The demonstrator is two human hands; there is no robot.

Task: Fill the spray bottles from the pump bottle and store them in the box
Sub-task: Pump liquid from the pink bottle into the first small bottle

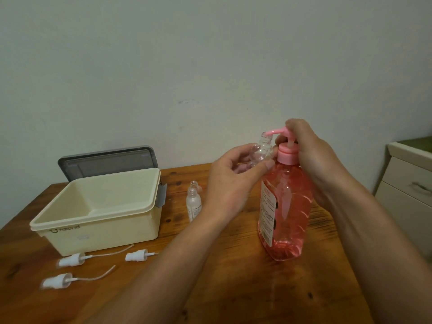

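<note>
A tall pump bottle (286, 206) of pink liquid stands on the wooden table at the right. My right hand (311, 155) wraps around its pink pump head from behind. My left hand (231, 181) grips a small clear spray bottle (263, 152), uncapped, with its open neck right under the pump spout. Two more uncapped clear spray bottles (194, 202) stand on the table left of my left hand. The cream box (98, 220) sits open at the left, with nothing visible inside it.
The box's grey lid (107, 162) leans against the wall behind it. Three white spray caps with thin tubes (70, 259) lie in front of the box. A cream drawer cabinet (406, 195) stands beyond the table's right edge.
</note>
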